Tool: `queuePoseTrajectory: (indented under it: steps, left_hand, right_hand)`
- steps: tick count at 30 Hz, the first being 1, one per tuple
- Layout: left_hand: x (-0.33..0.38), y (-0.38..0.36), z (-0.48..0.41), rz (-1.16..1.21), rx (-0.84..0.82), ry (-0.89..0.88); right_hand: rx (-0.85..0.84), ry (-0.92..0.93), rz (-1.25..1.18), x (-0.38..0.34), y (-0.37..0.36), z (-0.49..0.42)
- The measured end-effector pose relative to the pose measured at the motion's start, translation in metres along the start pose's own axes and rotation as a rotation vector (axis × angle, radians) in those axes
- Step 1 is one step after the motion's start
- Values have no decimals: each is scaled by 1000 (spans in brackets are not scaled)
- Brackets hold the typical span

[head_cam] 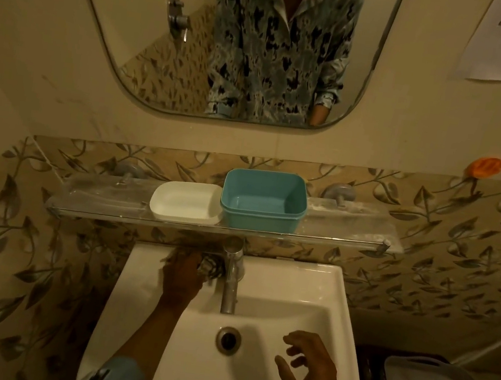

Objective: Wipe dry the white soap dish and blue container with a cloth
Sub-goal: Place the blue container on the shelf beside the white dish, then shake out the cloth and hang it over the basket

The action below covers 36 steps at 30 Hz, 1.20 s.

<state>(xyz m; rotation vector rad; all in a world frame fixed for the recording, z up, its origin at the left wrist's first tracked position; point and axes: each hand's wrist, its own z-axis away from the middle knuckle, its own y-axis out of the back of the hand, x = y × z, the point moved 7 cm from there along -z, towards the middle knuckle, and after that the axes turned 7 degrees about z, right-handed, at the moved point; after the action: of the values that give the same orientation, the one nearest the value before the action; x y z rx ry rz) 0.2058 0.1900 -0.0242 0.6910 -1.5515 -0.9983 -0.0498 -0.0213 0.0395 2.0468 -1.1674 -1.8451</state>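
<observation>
On the glass shelf, white soap dish touches blue container.

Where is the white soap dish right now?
Head view, centre: the white soap dish sits on the glass shelf above the sink, immediately left of the blue container.

One white soap dish; one blue container; one cloth; one glass shelf; one sink; one tap; one drain; one mirror; two hands: left hand, right hand.
</observation>
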Motion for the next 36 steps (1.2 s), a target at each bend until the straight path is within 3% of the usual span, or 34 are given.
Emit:
queuePoseTrajectory:
  steps: [4,11,17,22,28,33,36]
  left_hand:
    - [-4,18,10,307,68,-5]
    - [-23,55,35,784,8,247]
    - [2,93,74,1344,-52,420]
    - [25,115,96,1351,-137,455]
    - [63,122,125,1458,-355,465]
    - [92,135,139,1635,-520,378]
    - [90,138,137,1675,-504,372]
  right_hand:
    - [-67,-49,-17,-4,-10,4]
    - [-225,-136,-107,-24,-36,-4]
    - [-392,-96,-256,-69,-57,-24]
    - [-395,6,-296,-104,-63,-41]
    - [-577,-172,-606,-113,-69,-49]
    - [-538,-157,-646,-113,-52,-46]
    - [-481,-175,-695,-121,-36,-45]
